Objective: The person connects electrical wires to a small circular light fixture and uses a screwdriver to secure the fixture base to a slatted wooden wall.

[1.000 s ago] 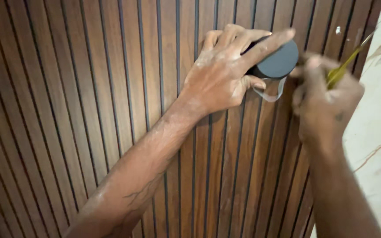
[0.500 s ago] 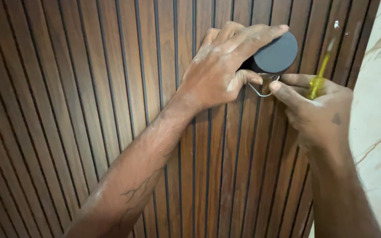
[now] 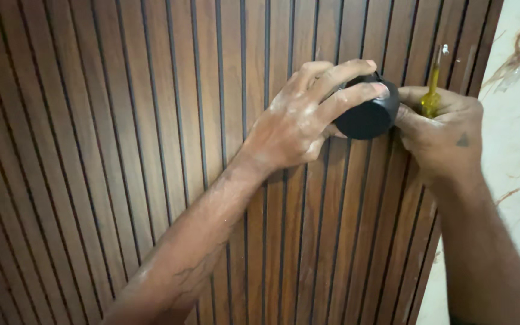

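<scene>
Brown fluted wood panelling (image 3: pixel 121 150) fills the view, with pale marble wall (image 3: pixel 519 180) at its right edge.
Against the panel's upper right, the left hand (image 3: pixel 296 129) grips a round black fixture (image 3: pixel 368 114); just beside it, the right hand (image 3: pixel 437 135) clenches a yellow-handled screwdriver (image 3: pixel 431 90).

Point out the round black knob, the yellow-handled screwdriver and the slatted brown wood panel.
round black knob (image 3: pixel 368 115), head view, its curved side.
yellow-handled screwdriver (image 3: pixel 432 90), head view, yellow handle.
slatted brown wood panel (image 3: pixel 121 132), head view, a bare slat.
</scene>
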`<state>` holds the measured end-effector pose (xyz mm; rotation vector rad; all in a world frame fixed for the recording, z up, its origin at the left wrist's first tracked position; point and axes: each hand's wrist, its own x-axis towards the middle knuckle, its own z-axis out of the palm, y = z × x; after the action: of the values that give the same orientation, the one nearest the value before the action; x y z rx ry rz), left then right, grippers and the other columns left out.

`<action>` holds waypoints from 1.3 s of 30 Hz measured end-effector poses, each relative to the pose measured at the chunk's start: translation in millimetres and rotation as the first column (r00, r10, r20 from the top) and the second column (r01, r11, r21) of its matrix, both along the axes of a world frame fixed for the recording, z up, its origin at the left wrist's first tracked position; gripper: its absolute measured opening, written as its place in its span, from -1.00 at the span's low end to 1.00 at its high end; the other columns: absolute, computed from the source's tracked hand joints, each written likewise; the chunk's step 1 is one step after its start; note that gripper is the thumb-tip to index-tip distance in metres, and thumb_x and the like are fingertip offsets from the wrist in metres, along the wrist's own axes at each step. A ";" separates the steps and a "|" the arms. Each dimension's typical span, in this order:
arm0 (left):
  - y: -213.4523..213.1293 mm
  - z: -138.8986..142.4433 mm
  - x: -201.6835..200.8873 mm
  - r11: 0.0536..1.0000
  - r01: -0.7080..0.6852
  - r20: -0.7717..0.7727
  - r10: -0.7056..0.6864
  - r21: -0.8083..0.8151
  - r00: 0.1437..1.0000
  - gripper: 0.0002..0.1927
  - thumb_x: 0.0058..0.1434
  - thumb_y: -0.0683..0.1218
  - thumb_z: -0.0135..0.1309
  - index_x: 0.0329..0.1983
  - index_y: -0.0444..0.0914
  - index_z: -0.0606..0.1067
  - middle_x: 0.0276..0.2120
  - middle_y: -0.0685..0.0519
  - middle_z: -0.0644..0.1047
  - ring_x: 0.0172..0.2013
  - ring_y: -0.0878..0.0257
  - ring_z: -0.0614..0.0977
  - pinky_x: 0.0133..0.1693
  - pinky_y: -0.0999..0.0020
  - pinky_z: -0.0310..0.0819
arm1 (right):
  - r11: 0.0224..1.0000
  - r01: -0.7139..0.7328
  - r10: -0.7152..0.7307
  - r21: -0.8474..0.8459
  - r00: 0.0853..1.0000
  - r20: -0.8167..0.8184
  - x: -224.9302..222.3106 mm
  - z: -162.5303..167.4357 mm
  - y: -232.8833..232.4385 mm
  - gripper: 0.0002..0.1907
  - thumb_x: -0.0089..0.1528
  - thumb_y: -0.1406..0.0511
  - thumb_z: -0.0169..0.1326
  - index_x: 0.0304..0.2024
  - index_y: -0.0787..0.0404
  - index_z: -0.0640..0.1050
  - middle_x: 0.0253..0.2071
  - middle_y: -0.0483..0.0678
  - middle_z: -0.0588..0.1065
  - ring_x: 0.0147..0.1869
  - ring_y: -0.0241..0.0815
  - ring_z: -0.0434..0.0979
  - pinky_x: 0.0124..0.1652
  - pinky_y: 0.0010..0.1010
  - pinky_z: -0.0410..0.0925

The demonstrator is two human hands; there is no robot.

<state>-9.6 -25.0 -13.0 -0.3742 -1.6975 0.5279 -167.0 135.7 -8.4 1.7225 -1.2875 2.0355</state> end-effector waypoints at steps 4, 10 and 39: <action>-16.6 7.0 -4.1 0.997 -0.018 -0.015 0.017 -0.077 1.000 -0.27 0.30 -0.24 0.29 0.45 0.05 0.27 0.39 0.15 0.35 0.23 0.19 0.43 0.30 0.29 0.41 | 0.999 0.051 -0.054 -0.019 0.980 -0.192 -10.3 12.5 -15.1 -0.86 0.31 0.39 0.23 -0.11 0.35 0.65 -0.44 -0.13 0.52 -0.48 -0.48 0.41 -0.50 -0.66 0.23; -22.5 3.9 -0.6 0.960 -0.175 -0.078 0.162 -0.219 0.984 -0.39 0.51 -0.21 0.14 0.50 -0.03 0.15 0.38 -0.01 0.34 0.17 0.14 0.48 0.19 0.17 0.42 | 0.998 0.057 -0.058 -0.009 0.975 -0.217 -13.7 17.5 -17.0 -0.82 0.38 0.39 0.09 -0.02 0.36 0.63 -0.37 -0.05 0.55 -0.44 -0.47 0.45 -0.48 -0.65 0.29; 15.1 15.8 27.8 0.804 0.285 0.066 -0.371 0.521 0.926 -0.81 0.26 -0.11 0.26 -0.11 -0.27 0.61 -0.25 0.03 0.62 -0.30 0.26 0.66 -0.22 0.37 0.54 | 0.955 0.159 -0.187 -0.248 0.978 -0.094 51.3 -49.8 -24.5 -0.33 0.19 0.39 0.40 0.29 0.46 0.43 0.09 -0.05 0.52 0.14 -0.33 0.51 0.17 -0.48 0.39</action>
<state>18.2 -9.9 2.8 -0.3245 -1.8043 -0.2199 -115.6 111.3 -58.2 1.5376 -1.0660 1.8737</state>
